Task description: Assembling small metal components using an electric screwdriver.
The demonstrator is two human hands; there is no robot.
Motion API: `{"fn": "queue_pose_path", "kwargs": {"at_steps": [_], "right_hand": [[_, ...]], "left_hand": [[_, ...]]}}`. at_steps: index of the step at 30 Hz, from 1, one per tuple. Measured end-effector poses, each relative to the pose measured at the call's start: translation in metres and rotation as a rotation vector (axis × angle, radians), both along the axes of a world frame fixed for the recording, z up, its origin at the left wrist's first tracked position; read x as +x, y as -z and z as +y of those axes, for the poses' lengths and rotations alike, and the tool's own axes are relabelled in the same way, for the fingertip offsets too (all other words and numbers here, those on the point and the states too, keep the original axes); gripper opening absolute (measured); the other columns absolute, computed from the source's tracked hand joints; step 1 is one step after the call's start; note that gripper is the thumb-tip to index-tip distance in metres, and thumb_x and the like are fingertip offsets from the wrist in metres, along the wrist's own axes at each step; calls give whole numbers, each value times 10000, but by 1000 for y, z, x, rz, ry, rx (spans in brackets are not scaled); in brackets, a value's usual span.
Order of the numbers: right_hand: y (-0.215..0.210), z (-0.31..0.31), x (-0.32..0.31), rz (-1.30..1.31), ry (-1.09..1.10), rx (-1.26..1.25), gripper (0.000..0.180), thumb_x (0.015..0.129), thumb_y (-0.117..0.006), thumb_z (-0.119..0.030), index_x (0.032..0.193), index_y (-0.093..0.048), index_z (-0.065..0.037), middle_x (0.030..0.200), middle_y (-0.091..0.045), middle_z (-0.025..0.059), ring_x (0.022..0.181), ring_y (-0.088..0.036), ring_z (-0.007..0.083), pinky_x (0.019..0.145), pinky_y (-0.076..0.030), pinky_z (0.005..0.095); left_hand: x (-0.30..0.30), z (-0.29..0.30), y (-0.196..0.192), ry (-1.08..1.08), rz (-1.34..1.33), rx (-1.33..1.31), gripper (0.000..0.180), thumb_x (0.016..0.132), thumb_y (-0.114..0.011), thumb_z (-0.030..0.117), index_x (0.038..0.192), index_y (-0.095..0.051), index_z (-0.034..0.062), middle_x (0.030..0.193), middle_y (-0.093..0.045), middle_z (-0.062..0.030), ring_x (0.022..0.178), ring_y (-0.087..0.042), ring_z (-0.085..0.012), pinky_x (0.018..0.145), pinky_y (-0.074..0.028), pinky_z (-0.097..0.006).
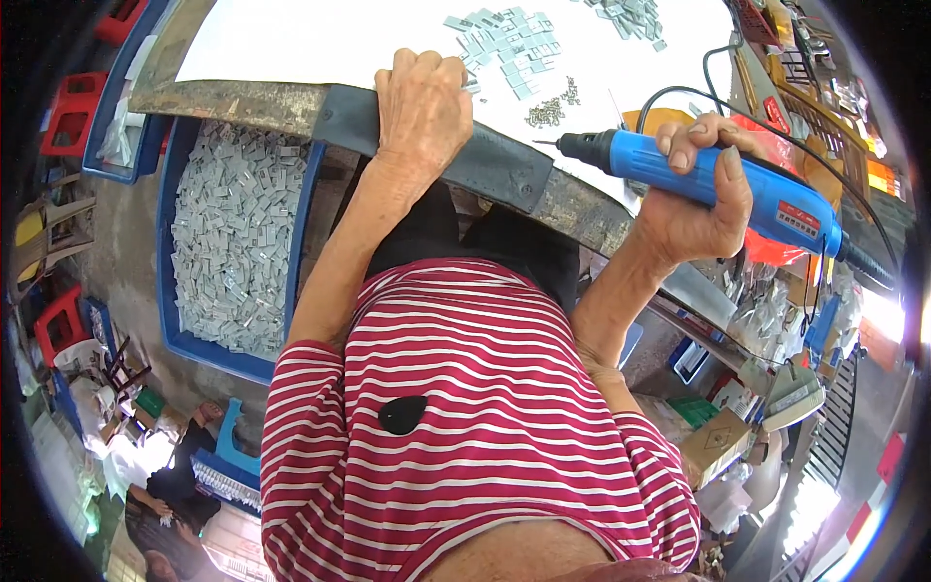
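My right hand (703,189) is wrapped round a blue electric screwdriver (635,155), held nearly level over the table's front edge. Its black nose and thin bit point left, close to a small heap of screws (548,112). At the table edge, my left hand (424,112) is closed with its knuckles up, resting by a dark strip fixed along the edge. What its fingers hold, if anything, is hidden. Just beyond it, many small grey rectangular parts (509,44) lie spread on the white table surface (291,39).
A second pile of grey parts (630,17) lies farther back. On the floor at left stands a blue bin (170,325) full of similar pieces. The screwdriver's black cable (669,90) loops over the table's right side. Red stools (73,112) are at far left; another person (179,495) sits at lower left.
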State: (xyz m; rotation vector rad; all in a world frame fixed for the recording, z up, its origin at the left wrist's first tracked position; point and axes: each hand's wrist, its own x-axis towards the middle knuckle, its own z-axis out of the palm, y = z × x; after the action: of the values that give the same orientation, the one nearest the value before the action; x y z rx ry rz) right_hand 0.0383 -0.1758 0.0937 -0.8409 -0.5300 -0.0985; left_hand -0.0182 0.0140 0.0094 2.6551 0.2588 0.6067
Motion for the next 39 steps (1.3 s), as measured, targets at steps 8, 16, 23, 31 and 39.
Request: {"fn": "queue_pose_path", "kwargs": {"at_steps": [8,16,23,31,39], "right_hand": [[-3,8,2,-21,63,-40,206,720,-543,-6,913,-528,62,730,-552,204,520,-521,209,518,-446,350],[-8,40,9,15,94,-152,172,691,-558,-14,835,-527,75,652,-552,164,505,-533,196,523,-454,307],[-6,67,20,-39,100,-377,148,719,-530,-40,826,-527,62,732,-549,173,555,-498,188,576,-427,348],[2,83,31,-101,-1,-351,149,711,-550,-29,803,-540,87,681,-555,170,513,-496,180,553,-437,335],[3,90,28,-69,-35,-335,146,709,-556,-22,807,-541,86,687,-554,169,519,-497,179,553,-434,331]], "left_hand": [[6,-7,3,66,-70,-64,85,679,-577,88,748,-588,40,749,-544,-74,780,-479,-248,674,-363,-388],[7,-12,8,72,-113,-106,83,689,-566,87,762,-571,46,747,-533,-64,757,-492,-236,655,-370,-362],[8,-11,8,100,-131,-163,85,665,-578,72,741,-562,38,745,-529,-93,762,-503,-252,672,-374,-369],[9,-11,5,85,-101,-175,62,650,-582,51,705,-561,31,714,-530,-119,748,-515,-261,670,-392,-370],[8,-10,8,80,-103,-238,140,621,-621,11,728,-535,39,719,-517,-99,743,-511,-280,662,-398,-387]]}}
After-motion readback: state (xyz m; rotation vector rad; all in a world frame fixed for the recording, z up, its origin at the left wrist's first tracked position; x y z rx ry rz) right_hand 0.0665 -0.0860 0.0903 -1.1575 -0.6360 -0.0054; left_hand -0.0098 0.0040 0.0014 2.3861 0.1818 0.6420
